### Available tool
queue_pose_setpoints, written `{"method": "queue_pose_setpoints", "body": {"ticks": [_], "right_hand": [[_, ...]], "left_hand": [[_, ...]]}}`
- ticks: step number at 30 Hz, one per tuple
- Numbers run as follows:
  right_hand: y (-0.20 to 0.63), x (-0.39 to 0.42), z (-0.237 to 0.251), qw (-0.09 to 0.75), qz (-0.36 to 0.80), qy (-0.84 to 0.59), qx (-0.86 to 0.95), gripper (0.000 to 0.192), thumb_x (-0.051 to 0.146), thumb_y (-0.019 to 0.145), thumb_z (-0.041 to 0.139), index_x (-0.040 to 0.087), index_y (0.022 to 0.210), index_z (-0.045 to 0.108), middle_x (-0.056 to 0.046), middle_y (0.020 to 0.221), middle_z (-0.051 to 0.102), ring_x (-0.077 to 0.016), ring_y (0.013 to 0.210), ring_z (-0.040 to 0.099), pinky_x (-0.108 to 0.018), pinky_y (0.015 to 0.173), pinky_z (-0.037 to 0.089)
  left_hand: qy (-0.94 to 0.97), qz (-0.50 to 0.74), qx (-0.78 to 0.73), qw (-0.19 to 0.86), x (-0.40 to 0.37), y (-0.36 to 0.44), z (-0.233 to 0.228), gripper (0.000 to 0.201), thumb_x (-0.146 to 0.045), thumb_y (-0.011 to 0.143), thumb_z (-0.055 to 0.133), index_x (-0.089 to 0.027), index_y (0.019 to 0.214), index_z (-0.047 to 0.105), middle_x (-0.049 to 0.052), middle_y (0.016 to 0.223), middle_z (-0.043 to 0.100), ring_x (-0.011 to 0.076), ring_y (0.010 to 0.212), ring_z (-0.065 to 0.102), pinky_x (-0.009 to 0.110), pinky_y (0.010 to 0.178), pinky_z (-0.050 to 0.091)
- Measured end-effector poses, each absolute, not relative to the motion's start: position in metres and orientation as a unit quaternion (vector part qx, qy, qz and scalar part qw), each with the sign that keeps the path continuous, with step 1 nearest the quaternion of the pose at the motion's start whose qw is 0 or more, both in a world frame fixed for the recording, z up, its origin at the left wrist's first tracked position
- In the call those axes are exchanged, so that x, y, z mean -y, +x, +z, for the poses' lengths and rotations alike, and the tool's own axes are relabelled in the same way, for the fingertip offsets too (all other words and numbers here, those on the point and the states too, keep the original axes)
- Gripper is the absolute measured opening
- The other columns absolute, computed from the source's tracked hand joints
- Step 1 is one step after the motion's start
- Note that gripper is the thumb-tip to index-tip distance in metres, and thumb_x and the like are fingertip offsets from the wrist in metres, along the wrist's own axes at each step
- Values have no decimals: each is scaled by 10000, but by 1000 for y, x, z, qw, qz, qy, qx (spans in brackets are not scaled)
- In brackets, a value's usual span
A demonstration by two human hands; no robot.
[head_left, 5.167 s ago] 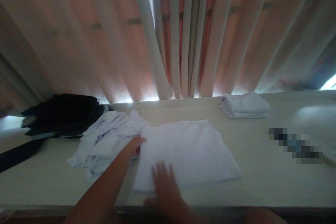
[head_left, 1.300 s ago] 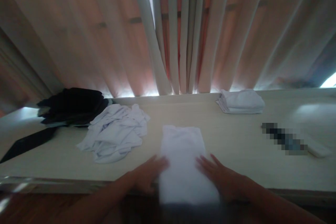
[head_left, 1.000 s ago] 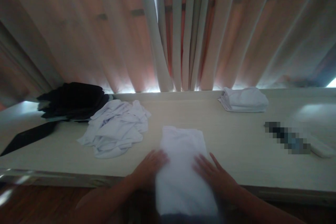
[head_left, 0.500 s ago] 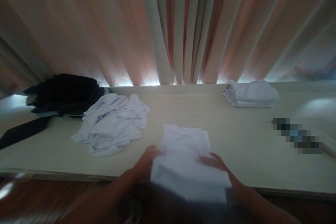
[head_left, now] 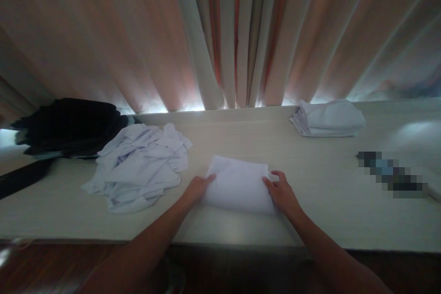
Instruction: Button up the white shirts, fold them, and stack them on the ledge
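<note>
A folded white cloth lies as a flat rectangle on the pale table in front of me; its exact kind does not show. My left hand grips its left edge, thumb on top and the other fingers mostly hidden. At the opposite edge my right hand pinches the cloth between thumb and fingers. Left of it spreads a crumpled heap of white cloth. Farther back on the right sits a neatly folded white stack. Neither hand touches the heap or the stack.
A pile of black folded cloth stands at the back left, with a dark flat strip before it. A pixelated dark object lies on the right. Curtains hang behind the table, whose front edge is near me.
The lower part of the white cloth, which hung over the table's front edge, is now folded up onto the rest. Both hands have moved forward, and the cloth lies wholly on the table.
</note>
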State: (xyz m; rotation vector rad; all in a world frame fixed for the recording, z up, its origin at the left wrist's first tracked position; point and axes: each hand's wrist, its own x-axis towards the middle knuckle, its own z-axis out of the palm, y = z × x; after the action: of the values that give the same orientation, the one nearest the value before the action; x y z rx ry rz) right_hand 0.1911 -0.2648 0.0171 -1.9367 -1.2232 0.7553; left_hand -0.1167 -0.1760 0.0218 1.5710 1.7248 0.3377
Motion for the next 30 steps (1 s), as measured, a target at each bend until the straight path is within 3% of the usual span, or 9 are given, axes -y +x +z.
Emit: {"method": "queue_pose_setpoints", "body": {"ticks": [3,6,9,11,15,20,30], "right_hand": [[180,267,27,368,119,-738,554,637,472,931,500,150,1471,395,-186,1255,647,-310,1073,648,-497,958,466],[155,269,30,292,-62,-640,708,454,343,989,441,198,1410,528,-149,1528,457,-327,1436,370,-552,1169,251],[132,267,19,176,-59,-613,768,547,409,988,470,167,1478,475,-158,1614,313,-386,1505,214,-631,1191,131],[125,263,8,123,-26,-632,765,689,509,965,493,113,1522,407,-210,1620,254,-434,1502,179,-661,1180,112],[127,254,-4,87,18,-662,745,811,616,946,455,79,1546,350,-261,1610,222,-445,1502,150,-631,1190,120],[134,248,-13,95,53,-663,740,845,685,933,394,99,1542,369,-263,1609,224,-441,1502,152,-608,1194,140],[141,246,-18,98,79,-647,752,819,651,938,434,106,1545,362,-267,1610,208,-426,1507,146,-612,1190,145]], "left_hand": [[644,173,-682,300,183,-116,31,589,-614,843,553,-69,998,716,175,928,716,324,916,672,388,788,477],[739,249,-614,122,192,-107,40,452,-406,909,552,-166,1289,606,163,1358,595,316,1301,507,465,1078,359],[894,202,-400,-22,195,-93,41,408,-239,987,401,-258,1356,574,75,1506,505,259,1471,324,506,1205,179],[932,126,-339,-32,189,-86,34,463,-262,1005,370,-250,1453,484,61,1566,435,254,1508,254,519,1224,139],[909,39,-415,7,169,-87,12,618,-430,1006,364,-147,1553,323,130,1630,289,283,1528,191,513,1217,179],[900,26,-435,29,159,-94,-8,634,-444,1016,300,-132,1568,283,151,1613,319,270,1519,229,494,1201,231],[895,38,-443,45,156,-95,-23,619,-450,1019,309,-185,1577,267,119,1617,321,256,1517,239,518,1220,171]]}}
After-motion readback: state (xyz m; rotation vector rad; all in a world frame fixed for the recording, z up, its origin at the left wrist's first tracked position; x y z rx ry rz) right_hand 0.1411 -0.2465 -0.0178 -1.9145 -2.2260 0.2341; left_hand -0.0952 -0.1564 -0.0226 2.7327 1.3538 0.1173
